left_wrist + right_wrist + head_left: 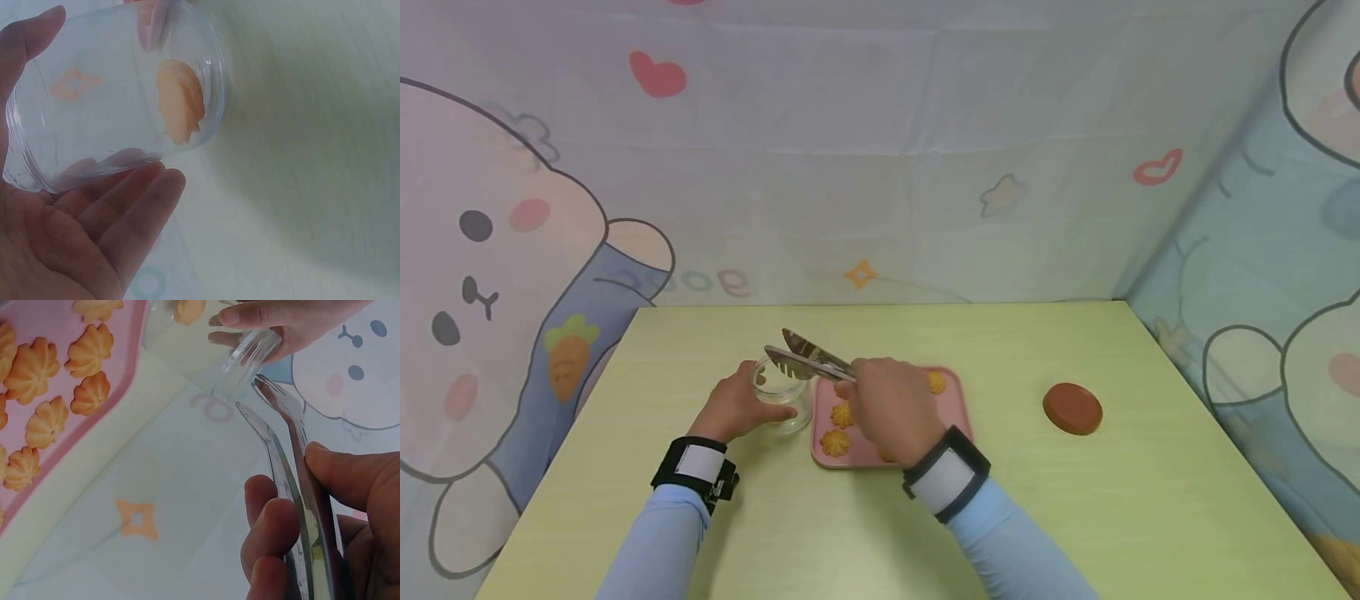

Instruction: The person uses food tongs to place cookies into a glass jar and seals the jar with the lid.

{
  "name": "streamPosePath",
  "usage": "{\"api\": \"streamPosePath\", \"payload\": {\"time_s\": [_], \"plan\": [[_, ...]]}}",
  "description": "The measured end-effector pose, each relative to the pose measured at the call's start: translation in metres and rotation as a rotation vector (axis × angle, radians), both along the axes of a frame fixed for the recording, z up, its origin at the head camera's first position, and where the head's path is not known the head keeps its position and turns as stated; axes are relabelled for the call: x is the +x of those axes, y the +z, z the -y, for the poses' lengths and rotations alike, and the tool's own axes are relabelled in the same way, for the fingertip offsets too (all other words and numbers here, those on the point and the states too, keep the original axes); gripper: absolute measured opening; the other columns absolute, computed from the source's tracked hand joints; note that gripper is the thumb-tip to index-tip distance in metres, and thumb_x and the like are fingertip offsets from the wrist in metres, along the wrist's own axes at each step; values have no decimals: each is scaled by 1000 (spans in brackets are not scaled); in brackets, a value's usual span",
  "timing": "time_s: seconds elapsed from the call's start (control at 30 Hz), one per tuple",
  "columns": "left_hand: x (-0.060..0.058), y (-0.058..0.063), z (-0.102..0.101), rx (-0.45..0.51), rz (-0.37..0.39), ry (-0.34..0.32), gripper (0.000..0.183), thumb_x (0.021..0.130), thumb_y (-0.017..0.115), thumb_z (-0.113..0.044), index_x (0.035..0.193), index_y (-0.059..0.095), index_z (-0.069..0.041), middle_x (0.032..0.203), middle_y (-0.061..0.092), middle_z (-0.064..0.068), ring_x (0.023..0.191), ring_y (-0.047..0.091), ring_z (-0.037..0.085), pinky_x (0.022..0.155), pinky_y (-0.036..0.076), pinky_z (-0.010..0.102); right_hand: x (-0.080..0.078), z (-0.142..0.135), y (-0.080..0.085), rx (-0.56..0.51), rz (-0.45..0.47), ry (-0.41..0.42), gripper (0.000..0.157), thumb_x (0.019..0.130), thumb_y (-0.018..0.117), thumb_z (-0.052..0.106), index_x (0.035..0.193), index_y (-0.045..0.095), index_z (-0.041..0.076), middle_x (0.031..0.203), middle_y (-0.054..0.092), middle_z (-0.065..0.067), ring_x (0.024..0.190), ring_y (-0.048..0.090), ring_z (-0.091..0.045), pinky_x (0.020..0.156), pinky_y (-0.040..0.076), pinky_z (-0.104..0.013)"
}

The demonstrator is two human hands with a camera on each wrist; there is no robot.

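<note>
A clear glass jar [796, 410] stands left of the pink tray, and my left hand [733, 404] holds it, thumb on one side and fingers on the other. A single piped cookie [180, 101] lies at its bottom. My right hand [895, 408] grips metal tongs [820, 367], whose tips are over the jar's mouth in the head view. The right wrist view shows the tong tips apart with nothing between them. Below the right hand, the pink tray [953, 421] bears several golden cookies [835, 442], partly hidden by that hand.
A round reddish-brown lid [1072, 408] lies to the right on the pale yellow table [1150, 500]. A cloth backdrop [887, 167] with cartoon prints stands behind the table and along its sides.
</note>
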State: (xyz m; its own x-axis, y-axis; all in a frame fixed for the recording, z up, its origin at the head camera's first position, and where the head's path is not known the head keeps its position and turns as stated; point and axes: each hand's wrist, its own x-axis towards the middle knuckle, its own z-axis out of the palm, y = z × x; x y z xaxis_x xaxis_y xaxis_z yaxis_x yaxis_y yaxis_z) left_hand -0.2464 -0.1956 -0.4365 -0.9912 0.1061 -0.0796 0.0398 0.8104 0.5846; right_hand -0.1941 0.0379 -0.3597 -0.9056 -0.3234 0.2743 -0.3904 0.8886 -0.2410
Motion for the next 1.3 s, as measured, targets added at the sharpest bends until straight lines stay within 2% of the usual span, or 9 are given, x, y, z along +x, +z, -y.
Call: {"api": "streamPosePath", "payload": {"time_s": [0.13,0.3,0.53,0.93,1.3], "plan": [[0,1,0,-4,1,-3,101,67,81,-48,135,33,10,121,57,32,101,56,37,87,48,53,0,-6,1,0,15,-38,29,89,66,34,68,56,16,50,47,3,39,44,-11,33,28,-22],[-1,-1,0,2,4,-2,102,66,81,-48,135,32,10,124,55,34,105,55,40,89,47,55,-1,-16,1,58,-10,-111,32,89,64,37,66,54,18,48,43,3,40,42,-12,34,26,-25],[-4,-4,1,12,4,6,101,65,82,-46,135,33,9,124,56,32,105,55,40,90,47,56,-4,-30,-2,8,-25,-120,29,87,67,35,68,58,14,50,45,1,43,43,-15,36,26,-25],[-1,-3,-1,18,10,7,102,65,82,-46,135,34,10,124,56,32,104,55,39,90,47,55,-7,-66,-8,-10,-28,-187,28,86,68,35,73,63,11,51,52,-2,41,45,-17,33,30,-27],[1,-2,0,20,-5,-2,100,66,82,-45,135,34,10,122,57,32,103,55,39,88,48,55,-7,-97,-16,-21,59,-283,29,86,67,37,83,67,8,59,60,-7,46,50,-21,35,36,-32]]}}
